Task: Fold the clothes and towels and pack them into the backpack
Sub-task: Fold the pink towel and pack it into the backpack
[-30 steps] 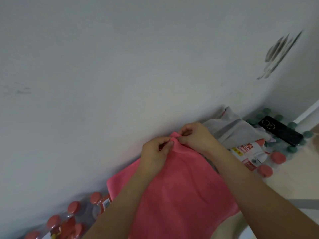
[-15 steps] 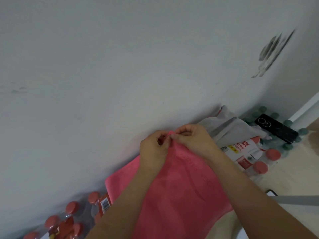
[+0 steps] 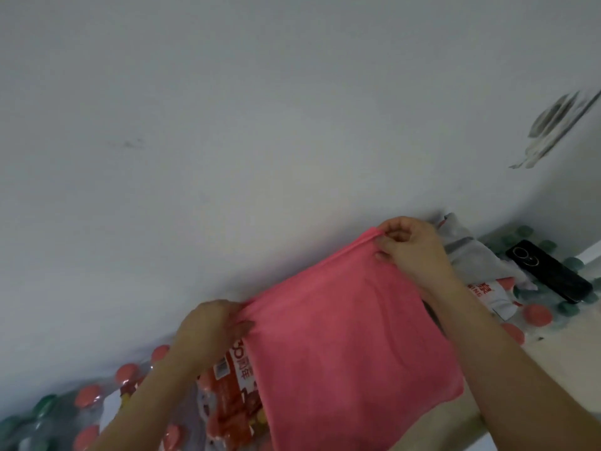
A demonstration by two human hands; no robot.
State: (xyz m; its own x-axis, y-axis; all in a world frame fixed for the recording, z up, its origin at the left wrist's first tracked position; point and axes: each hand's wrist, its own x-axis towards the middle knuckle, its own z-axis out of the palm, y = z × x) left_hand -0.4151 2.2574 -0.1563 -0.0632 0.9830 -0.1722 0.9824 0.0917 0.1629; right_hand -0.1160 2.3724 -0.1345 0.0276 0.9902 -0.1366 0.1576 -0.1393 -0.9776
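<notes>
Pink towel hangs spread before the white wall, its lower edge cut off, covering part of the red-capped bottles. The left hand pinches its left top corner and the right hand its right one, which half hides a grey garment.

A home or storage corner: bottled-water packs line a scuffed white wall.

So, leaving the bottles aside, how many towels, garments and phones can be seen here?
Pink towel: 1
Grey garment: 1
Black phone: 1
Total: 3
</notes>
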